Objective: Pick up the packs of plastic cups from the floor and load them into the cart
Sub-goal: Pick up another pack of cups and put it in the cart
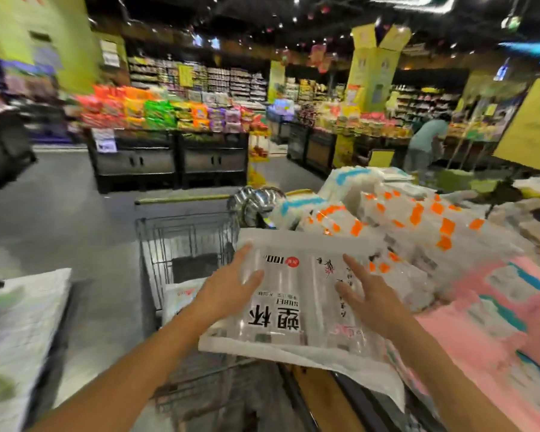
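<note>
A clear pack of plastic cups (293,294) with black characters and a red round logo is held flat over the right side of the wire cart (181,232). My left hand (231,285) grips its left edge, fingers spread on top. My right hand (368,294) presses on its right half, fingers apart. Another white pack (178,297) lies inside the cart basket below. Both forearms reach in from the bottom of the view.
A heap of cup packs with orange and blue marks (402,219) and pink packs (496,322) fills the right. White packs (19,332) lie at left. Metal bowls (253,201) sit beyond the cart. Snack display stands (169,157) and a bending person (424,141) are farther off.
</note>
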A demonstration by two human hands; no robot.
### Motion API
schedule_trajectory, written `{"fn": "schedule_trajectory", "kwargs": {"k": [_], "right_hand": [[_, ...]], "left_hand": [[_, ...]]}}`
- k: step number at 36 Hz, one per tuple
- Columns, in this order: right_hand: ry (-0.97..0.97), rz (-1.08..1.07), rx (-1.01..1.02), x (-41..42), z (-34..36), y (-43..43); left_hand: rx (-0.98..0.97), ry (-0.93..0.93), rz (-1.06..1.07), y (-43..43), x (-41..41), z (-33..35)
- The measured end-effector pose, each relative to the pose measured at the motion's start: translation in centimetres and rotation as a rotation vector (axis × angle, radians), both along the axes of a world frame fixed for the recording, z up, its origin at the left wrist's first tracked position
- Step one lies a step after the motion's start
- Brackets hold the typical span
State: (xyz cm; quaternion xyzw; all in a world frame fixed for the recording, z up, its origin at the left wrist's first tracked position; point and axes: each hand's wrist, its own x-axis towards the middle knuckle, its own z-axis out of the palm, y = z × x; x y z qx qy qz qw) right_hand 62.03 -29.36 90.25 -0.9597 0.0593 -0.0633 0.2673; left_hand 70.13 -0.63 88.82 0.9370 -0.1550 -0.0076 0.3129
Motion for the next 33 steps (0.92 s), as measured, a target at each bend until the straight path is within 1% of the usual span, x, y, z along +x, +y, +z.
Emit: {"fn": "schedule_trajectory", "kwargs": {"k": [2,4,6,10,14,19,27,31,33], "right_hand": [[0.001,0.081,0.031,3.4,-0.5,1.3],[0.0,0.141,0.008,6.9,-1.1,2.2],[0.005,0.172,-0.021,10.1,-1.7,3.0],[0.019,0.264,-0.01,16.1,-3.3,4.0],[0.048,0.351,-0.02,21.2,-4.8,5.2],[0.129,0.424,0.048,25.7,-7.8,7.5],[0.249,0.461,0.101,31.9,-13.3,12.5],[0.309,0.437,0.091,34.9,-15.8,14.8],[0.308,0.432,0.089,36.4,-16.8,16.1]], "left_hand": [[0.002,0.017,0.063,1.8,1.7,-0.8],[0.002,0.029,0.123,3.0,3.3,-1.3],[-0.01,0.028,0.16,3.9,4.7,-1.8],[-0.041,0.057,0.233,4.9,7.3,-3.1],[-0.07,0.092,0.313,6.1,10.3,-4.9],[-0.054,0.149,0.411,7.4,12.2,-7.2],[-0.011,0.295,0.495,11.6,17.3,-12.2],[-0.011,0.354,0.482,14.4,20.7,-15.7],[0.002,0.37,0.465,15.6,22.6,-17.1]]}}
